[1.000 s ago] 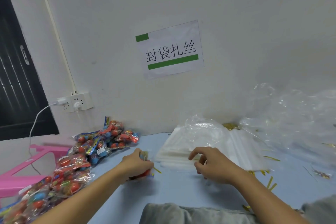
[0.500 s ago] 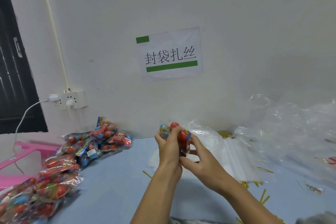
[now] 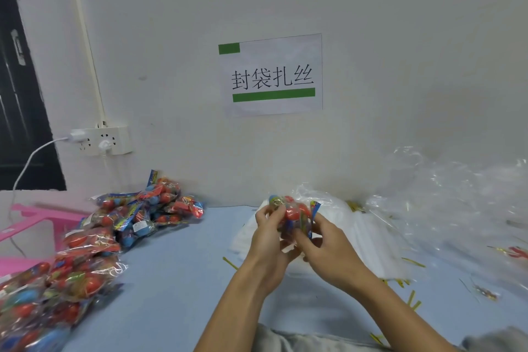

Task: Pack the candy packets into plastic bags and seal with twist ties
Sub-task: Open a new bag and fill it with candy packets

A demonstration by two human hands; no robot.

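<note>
Candy packet lifted off the worktop, both hands now clamped on it.

A second ago the hands were down on the blue worktop (image 3: 177, 288); now the left hand (image 3: 268, 233) and right hand (image 3: 328, 248) are together in the air, gripping one candy packet (image 3: 294, 213) of red and blue sweets in crinkled clear wrap, probably ready for bagging. Beyond lie the plastic bags (image 3: 351, 231), yellow twist ties (image 3: 413, 261) and, left, the packet pile (image 3: 120, 226).

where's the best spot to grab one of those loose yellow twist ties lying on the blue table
Judging by its shape, pinch the twist tie near one end with thumb and fingertip, coming straight down from above. It is thin and lies flat on the blue table, so there is no side face to grip. Both hands, left hand and right hand, currently hold the candy packet.
</note>
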